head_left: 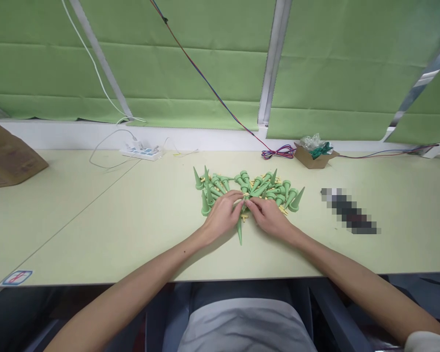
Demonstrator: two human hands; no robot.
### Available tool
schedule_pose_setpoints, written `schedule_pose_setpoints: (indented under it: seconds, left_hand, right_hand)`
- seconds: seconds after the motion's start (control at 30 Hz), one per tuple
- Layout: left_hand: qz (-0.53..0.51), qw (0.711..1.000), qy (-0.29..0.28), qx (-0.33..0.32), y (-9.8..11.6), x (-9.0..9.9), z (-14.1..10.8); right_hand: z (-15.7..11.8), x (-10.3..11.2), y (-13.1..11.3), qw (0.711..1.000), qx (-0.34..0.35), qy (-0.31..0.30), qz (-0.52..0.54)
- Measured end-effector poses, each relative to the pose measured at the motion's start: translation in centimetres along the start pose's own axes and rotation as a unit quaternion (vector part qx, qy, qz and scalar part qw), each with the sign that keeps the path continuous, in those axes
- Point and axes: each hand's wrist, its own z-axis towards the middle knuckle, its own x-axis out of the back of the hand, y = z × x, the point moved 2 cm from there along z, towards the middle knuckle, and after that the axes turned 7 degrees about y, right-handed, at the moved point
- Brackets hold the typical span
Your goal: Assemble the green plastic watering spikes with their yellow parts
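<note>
Where fingers (238, 210) meet, yellow-and-green piece (246, 195) between, green spikes (260, 188) around.

On the pale table (95, 230), the bare left hand (224, 211) and bare right hand (273, 216) meet at the front of a pile of green tapered plastic spikes (257, 185). Far left stands a large brown cardboard box (12, 159). Behind the pile, left to right, lie a white rectangular power strip (143, 154), a red-and-blue wire coil (278, 153) and a small brown cardboard box (310, 161); right of the pile, a dark pixelated object (351, 213).
</note>
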Motion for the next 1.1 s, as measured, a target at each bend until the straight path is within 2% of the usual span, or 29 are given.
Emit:
schedule_pose_setpoints:
  seconds: [0.2,0.4,0.87,1.1]
  left_hand:
    - [-0.063,0.998,0.005,-0.024,0.9,0.6,0.2]
    - [-0.087,0.995,0.024,-0.038,0.6,0.5,0.2]
    - [-0.133,0.986,0.023,0.098,-0.3,0.1,0.2]
    - [-0.185,0.975,0.024,0.122,-0.3,0.1,0.4]
  right_hand:
    - [0.1,0.2,-0.3,0.999,-0.022,0.022,0.039]
    - [0.0,0.3,-0.3,0.998,-0.027,0.026,0.052]
    - [-0.3,0.1,-0.6,0.993,-0.036,-0.022,0.112]
    - [-0.3,0.1,-0.6,0.992,-0.035,-0.027,0.115]
